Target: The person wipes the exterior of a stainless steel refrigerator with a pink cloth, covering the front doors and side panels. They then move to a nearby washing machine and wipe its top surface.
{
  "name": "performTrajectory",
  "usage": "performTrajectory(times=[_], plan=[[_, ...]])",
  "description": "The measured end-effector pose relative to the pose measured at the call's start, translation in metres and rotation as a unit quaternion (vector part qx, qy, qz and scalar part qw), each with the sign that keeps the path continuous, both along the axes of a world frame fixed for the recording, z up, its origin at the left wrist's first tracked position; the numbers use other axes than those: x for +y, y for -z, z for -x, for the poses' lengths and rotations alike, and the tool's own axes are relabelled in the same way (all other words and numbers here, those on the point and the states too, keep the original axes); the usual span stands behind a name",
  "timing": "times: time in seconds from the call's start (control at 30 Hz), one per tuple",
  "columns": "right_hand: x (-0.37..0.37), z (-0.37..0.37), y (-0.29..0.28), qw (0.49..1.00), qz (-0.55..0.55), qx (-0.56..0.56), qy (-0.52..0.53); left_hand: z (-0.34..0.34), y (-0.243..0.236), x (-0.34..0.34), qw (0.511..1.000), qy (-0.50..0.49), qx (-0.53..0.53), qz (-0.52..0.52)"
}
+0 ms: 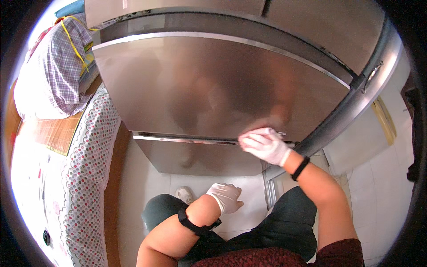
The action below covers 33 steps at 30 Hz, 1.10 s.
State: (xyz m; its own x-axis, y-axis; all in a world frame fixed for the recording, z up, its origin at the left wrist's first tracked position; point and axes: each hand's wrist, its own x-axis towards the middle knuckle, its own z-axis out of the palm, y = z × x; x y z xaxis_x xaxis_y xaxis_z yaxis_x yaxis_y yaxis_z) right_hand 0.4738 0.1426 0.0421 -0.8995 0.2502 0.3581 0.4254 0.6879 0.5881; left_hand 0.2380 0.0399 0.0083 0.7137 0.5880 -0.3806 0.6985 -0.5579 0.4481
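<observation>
A large refrigerator with brushed, brownish-silver fronts fills the upper middle, and its wide drawer (pixel 160 84) is closed. My right hand (pixel 267 146), in a white glove, presses against the drawer's lower edge near its right end. Its fingers are bent together, and a small pinkish bit shows above them; whether that is a cloth or a reflection I cannot make out. Over the floor between my knees hangs my left hand (pixel 225 198), also in a white glove. Its fingers curl loosely inward with nothing visible in them, touching neither the refrigerator nor anything else.
A lower silver panel (pixel 200 158) sits beneath the drawer, close to the tiled floor (pixel 142 178). On the left stands a bed or bench with a dotted cloth (pixel 86 178) and a checked fabric bundle (pixel 60 66). A metal door track (pixel 270 196) runs near my right knee.
</observation>
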Motion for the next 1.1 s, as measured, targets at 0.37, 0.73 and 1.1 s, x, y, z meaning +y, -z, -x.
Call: performTrajectory(times=[0.37, 0.73, 1.1], plan=[[0.06, 0.34, 0.048, 0.991, -0.026, 0.081, -0.104, 0.01, 0.045, 0.003, 0.998, -0.022, -0.021, -0.05], [0.045, 0.281, 0.092, 0.979, 0.095, 0.167, -0.073, -0.004, 0.047, 0.001, 1.0, -0.006, -0.021, -0.022], [-0.012, -0.034, 0.081, 0.976, 0.064, 0.132, 0.162, -0.018, 0.013, 0.006, 0.994, 0.018, 0.088, 0.057]])
